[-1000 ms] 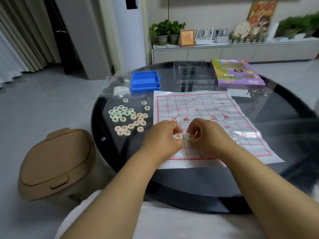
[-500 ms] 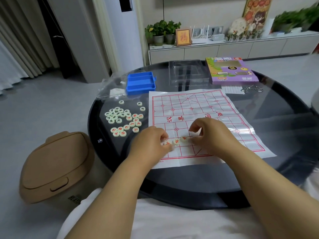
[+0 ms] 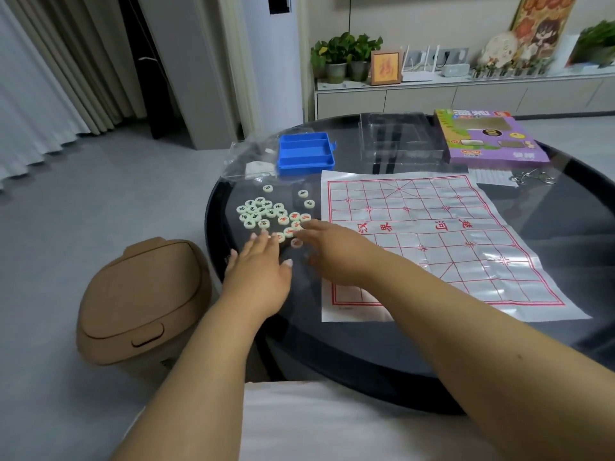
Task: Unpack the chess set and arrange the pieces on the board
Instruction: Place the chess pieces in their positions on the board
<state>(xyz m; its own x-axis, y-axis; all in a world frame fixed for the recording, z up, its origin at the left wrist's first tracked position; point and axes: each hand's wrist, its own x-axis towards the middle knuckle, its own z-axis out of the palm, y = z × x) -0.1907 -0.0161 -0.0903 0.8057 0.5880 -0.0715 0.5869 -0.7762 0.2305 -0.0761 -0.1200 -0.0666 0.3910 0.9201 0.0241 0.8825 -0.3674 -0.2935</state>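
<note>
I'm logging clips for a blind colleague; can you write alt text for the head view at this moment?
Both hands, left hand and right hand, reach with fingers extended to a heap of pale round chess pieces on a round dark glass table. To the right of the pieces lies a white plastic board sheet with a red grid; behind them sits an open blue plastic box.

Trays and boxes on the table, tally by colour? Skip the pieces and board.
Blue tray: 1
Clear tray: 1
Purple box: 1
Total: 3
</note>
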